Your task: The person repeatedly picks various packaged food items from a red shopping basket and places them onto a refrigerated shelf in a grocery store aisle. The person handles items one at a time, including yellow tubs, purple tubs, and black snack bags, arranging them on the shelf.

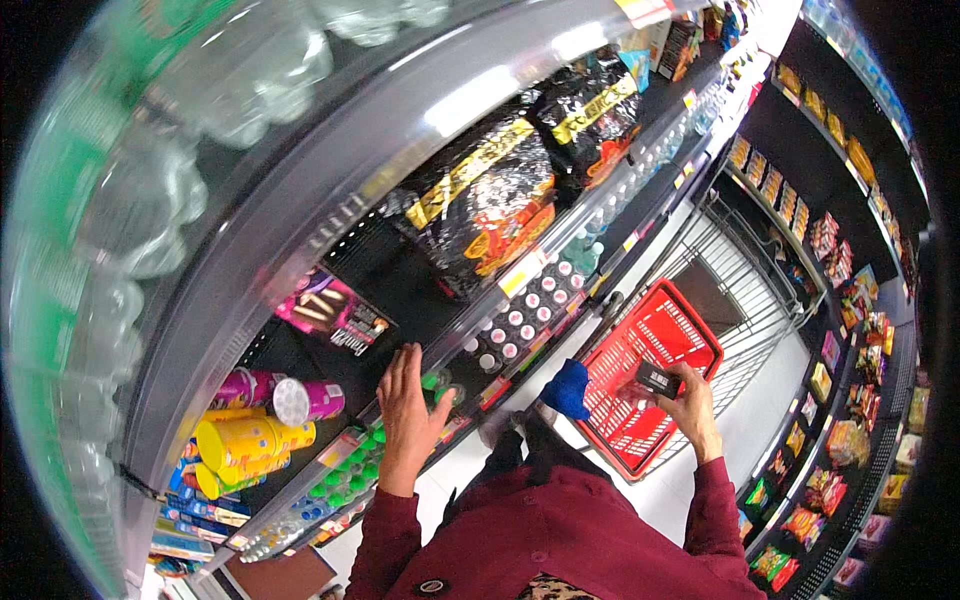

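My right hand [691, 405] grips a small black box [658, 379] with pale writing, above the red plastic shopping basket [679, 300]. Under my fingers, inside the basket, lies something reddish and transparent that I cannot make out. At the left, my left hand [409, 409] has its fingers spread and empty at the shelf's front edge. A dark pink snack box [334, 311] lies on the shelf just beyond that hand. Large black foil snack bags [495, 202] stand further along the same shelf. A blue cloth-like item [566, 390] is at the basket's near left side.
The basket sits in a metal shopping cart [750, 262]. Yellow canisters [240, 442] and purple canisters [311, 401] lie on the shelf at left. Capped bottles [525, 315] fill the lower shelf. Snack packets [825, 487] line the curved-looking shelves at right. Large bottles [142, 202] loom at upper left.
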Demonstrator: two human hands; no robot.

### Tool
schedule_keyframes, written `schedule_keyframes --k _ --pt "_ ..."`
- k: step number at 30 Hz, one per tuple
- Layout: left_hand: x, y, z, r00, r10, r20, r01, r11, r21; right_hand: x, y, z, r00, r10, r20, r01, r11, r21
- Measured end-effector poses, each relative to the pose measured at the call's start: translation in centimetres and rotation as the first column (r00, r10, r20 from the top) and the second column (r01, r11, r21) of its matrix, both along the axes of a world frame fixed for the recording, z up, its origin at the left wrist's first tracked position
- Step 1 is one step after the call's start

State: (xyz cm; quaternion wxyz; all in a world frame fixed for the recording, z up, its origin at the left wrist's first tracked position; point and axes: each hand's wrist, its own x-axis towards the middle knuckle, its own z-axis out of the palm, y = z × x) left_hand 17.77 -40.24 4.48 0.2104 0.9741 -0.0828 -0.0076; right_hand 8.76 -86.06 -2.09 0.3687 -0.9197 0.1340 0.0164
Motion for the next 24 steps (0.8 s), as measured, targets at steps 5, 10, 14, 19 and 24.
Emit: schedule_keyframes --k 5,10,14,19,24 --pt "-1.8 -1.5 1.5 0.982 -0.128 0.141 0.163 0.948 -0.272 5.2 8.4 10.7 0.958 0.251 0.139 -0.274 0.943 0.19" --pt "-3.9 -1.1 2.5 0.994 -0.104 0.021 0.103 0.902 -0.418 10.3 16.4 14.2 0.746 0.549 0.375 -0.642 0.742 0.192" --pt "-4.1 1.8 0.8 0.997 0.074 -0.01 -0.069 0.859 -0.508 13.4 22.0 16.1 0.661 0.571 0.487 -0.737 0.619 0.274" --pt "-3.6 3.3 1.9 0.974 0.226 0.028 -0.149 0.727 -0.67 15.6 27.4 17.4 0.704 0.548 0.452 -0.709 0.58 0.402" --pt "-1.3 4.4 0.7 0.92 0.387 0.058 -0.152 0.49 -0.858 18.5 31.5 14.9 0.758 0.426 0.494 -0.652 0.515 0.556"
